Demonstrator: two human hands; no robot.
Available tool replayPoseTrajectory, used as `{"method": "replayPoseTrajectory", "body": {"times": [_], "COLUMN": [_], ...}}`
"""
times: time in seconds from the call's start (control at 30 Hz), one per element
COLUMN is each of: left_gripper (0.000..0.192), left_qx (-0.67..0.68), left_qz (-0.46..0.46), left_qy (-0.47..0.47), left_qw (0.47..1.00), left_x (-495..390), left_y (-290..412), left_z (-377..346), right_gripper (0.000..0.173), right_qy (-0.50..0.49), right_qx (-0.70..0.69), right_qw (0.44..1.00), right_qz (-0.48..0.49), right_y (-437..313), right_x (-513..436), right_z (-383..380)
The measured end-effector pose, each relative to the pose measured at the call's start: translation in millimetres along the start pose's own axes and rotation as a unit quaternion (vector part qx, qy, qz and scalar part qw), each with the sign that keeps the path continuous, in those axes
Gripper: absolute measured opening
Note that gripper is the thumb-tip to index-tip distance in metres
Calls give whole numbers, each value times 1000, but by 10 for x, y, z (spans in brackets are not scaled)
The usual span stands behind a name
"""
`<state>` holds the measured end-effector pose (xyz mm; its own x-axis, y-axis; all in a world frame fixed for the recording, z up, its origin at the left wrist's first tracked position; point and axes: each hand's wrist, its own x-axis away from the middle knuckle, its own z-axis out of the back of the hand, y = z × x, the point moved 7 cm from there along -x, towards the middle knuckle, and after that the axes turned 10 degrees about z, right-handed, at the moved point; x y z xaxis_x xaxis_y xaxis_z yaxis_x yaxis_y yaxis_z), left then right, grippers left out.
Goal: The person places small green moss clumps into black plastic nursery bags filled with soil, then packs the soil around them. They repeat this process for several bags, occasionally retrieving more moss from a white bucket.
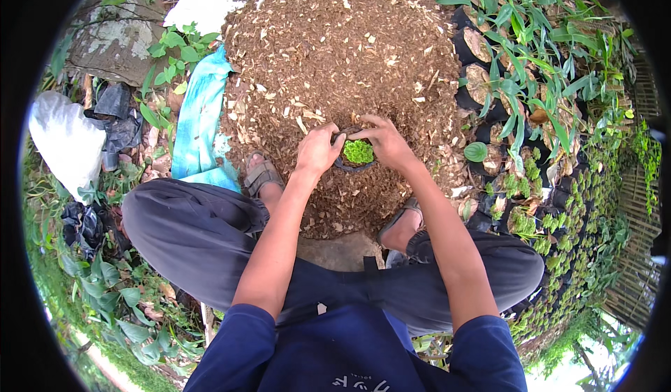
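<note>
Between my feet, a small black planting bag [354, 168] stands on the heap of brown potting mix [341, 72]. A bright green, tightly leaved seedling [358, 152] fills its mouth. My left hand [317, 149] pinches the bag's rim on the far left side. Across from it, my right hand [388, 143] has thumb and forefinger on either side of the far rim, the thumb reaching over the seedling's edge. The lower part of the bag is hidden.
Rows of black bags with leafy plants [516, 103] line the right side, with smaller seedlings [566, 240] nearer. On the left lie a turquoise woven sack [196, 119], a whitish plastic bag [68, 140] and black plastic bags [118, 116]. A large rock [115, 40] sits beyond them.
</note>
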<state>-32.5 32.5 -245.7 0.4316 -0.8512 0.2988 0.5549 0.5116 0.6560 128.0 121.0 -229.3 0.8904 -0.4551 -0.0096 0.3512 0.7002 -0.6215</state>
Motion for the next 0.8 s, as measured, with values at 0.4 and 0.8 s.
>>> {"method": "replayPoseTrajectory", "body": {"times": [0.4,0.8], "left_gripper": [24,13], "left_qx": [22,47], "left_qz": [-75,-130], "left_qy": [-49,14], "left_qw": [996,990], "left_x": [-286,-287], "left_y": [153,239], "left_z": [-44,-123], "right_gripper": [57,64], "right_qy": [74,-66], "right_qx": [-193,-171], "right_qw": [949,937], "right_qz": [-239,-297], "right_y": [603,707], "right_x": [35,-146], "right_z": [-338,-362]}}
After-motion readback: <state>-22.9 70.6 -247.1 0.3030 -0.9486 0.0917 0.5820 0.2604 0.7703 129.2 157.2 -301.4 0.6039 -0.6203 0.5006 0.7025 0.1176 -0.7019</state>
